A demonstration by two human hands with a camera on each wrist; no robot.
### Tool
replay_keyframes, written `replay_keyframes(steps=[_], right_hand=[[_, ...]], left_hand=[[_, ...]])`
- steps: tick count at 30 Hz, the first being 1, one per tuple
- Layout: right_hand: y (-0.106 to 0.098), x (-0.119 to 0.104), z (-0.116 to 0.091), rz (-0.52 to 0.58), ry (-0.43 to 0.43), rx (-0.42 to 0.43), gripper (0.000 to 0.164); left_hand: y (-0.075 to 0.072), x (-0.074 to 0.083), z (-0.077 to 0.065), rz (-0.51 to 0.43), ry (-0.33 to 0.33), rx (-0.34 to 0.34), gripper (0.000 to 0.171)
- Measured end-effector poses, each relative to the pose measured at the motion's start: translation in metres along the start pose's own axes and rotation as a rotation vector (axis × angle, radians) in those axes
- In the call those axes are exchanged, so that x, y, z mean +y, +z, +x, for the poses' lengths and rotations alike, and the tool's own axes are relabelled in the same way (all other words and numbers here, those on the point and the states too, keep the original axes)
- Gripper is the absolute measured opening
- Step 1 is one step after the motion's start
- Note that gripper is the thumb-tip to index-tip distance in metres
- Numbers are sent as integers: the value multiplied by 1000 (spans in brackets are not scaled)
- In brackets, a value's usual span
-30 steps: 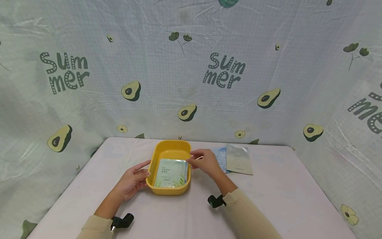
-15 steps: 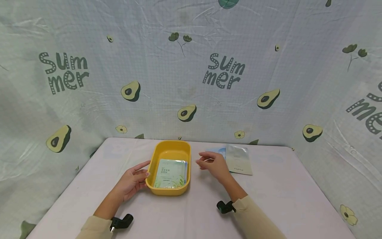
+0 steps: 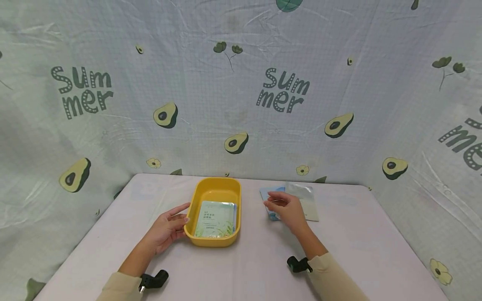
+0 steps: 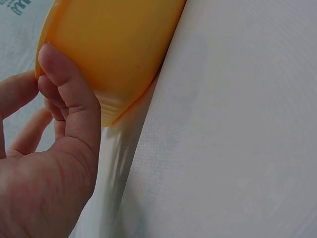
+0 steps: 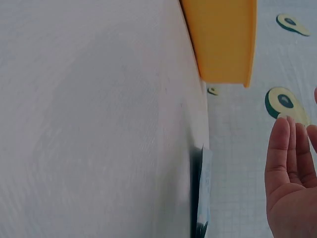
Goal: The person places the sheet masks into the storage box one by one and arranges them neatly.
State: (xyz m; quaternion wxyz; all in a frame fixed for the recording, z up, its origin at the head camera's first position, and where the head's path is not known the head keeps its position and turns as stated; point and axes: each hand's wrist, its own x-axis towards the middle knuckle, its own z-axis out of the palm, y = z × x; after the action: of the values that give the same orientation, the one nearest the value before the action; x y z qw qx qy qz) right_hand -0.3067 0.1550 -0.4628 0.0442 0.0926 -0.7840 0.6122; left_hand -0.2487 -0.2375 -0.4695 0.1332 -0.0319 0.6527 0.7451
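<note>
A yellow plastic tray [image 3: 221, 190] stands on the table, with a pale green sheet mask packet [image 3: 215, 217] lying flat inside and a bluish edge showing beneath it. At the tray's left side, my left hand [image 3: 165, 232] holds the wall, thumb at the rim and fingertips against the outside [image 4: 114, 44]. My right hand [image 3: 289, 210] hovers over the table to the tray's right, fingers loosely bent and holding nothing. Behind and below it lie a light blue packet [image 3: 266, 193] and a silver-beige packet [image 3: 309, 205], the silver one overlapping the blue. The hand partly hides both packets.
The white tabletop [image 3: 361, 242] ends at a back edge where a printed cloth backdrop [image 3: 211, 96] rises. The backdrop also surrounds both sides. Small black cameras sit on each wrist, the right one [image 3: 298, 264] above the tabletop.
My right hand has moved away from the tray's right rim, going right until it is over the blue and silver packets. The left hand and the tray have stayed put.
</note>
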Motion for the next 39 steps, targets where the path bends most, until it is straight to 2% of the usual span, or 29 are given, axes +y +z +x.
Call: replay_keyframes(steps=[4, 12, 19, 25, 31, 39], right_hand=[[-11, 4, -1, -12, -22, 18, 42], [-29, 7, -2, -41, 9, 24, 49], [-43, 13, 1, 3, -8, 16, 52], [-56, 18, 5, -10, -21, 36, 59], [-68, 20, 6, -20, -46, 54, 53], [-81, 29, 10, -64, 9, 63, 56]], left_hand=[[0, 0, 1, -1, 1, 2, 69], [0, -1, 0, 2, 3, -2, 69], [-1, -2, 0, 2, 3, -6, 70], [-1, -2, 0, 5, 4, -6, 70], [0, -1, 0, 9, 5, -7, 70], [0, -1, -1, 10, 5, -4, 70]])
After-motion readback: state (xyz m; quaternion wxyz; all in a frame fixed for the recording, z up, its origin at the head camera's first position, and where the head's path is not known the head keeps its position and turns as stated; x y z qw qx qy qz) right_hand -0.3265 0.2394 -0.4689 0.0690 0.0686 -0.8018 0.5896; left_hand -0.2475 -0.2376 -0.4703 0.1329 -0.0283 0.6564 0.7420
